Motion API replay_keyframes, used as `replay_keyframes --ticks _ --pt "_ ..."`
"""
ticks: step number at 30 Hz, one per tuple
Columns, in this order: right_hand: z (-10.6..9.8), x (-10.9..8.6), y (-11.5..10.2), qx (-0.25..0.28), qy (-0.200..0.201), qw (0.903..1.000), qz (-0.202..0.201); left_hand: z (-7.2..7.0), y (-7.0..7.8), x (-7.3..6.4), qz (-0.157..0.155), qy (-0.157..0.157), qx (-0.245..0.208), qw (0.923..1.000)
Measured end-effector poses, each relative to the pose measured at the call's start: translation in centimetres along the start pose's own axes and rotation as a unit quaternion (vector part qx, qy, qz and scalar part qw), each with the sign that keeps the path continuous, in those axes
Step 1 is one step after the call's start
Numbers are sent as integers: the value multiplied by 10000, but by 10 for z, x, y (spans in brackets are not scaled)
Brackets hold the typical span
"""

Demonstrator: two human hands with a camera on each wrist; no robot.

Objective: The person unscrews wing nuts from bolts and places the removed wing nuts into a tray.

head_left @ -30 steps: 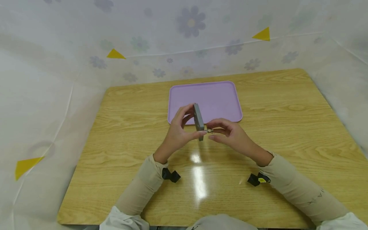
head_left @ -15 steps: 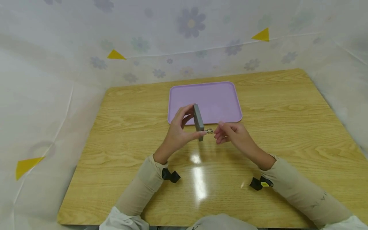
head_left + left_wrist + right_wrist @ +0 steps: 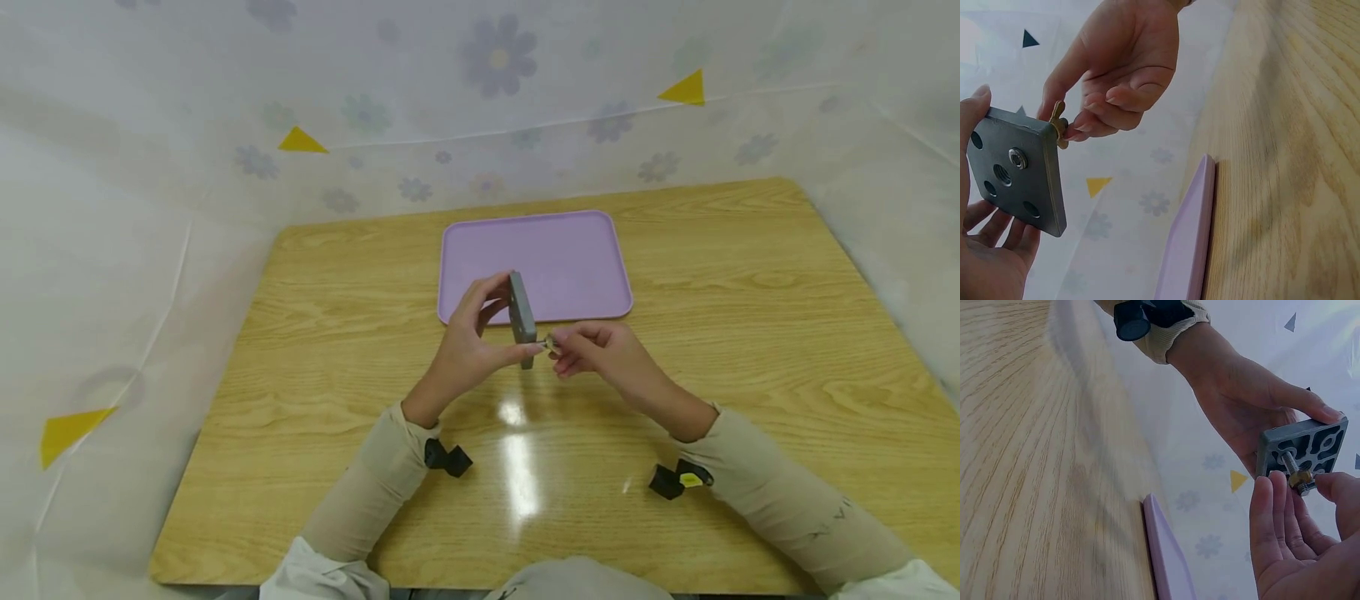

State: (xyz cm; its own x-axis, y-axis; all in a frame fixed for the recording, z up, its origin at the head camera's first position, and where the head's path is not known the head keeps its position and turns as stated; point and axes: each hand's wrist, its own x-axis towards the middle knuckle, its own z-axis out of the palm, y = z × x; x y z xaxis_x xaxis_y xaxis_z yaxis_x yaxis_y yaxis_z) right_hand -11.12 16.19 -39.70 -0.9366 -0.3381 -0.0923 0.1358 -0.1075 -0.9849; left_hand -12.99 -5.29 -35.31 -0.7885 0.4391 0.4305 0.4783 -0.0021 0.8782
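Wing nut seems mid-turn, right grip pinching it, left grip holding the plate. Next twist likely calls for steadiness.

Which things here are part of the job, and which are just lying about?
Seemingly in the job:
gray plate, gripped by the left hand
bolt standing from the plate
brass wing nut, pinched by the right hand

Apparently just around:
purple tray
yellow triangles on the flowered sheet
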Motion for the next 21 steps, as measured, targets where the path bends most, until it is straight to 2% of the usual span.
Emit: replay_keyframes --ticks 11,14,21 --pt "4 0 -1 158 -75 9998 14 0 -1 0 -24 -3 20 10000" --pt "4 1 -1 127 -142 9997 -119 0 -1 0 -33 -9 -12 10000" --pt "4 0 1 -415 -174 9966 -687 -1 -2 0 -10 -33 -75 10000"
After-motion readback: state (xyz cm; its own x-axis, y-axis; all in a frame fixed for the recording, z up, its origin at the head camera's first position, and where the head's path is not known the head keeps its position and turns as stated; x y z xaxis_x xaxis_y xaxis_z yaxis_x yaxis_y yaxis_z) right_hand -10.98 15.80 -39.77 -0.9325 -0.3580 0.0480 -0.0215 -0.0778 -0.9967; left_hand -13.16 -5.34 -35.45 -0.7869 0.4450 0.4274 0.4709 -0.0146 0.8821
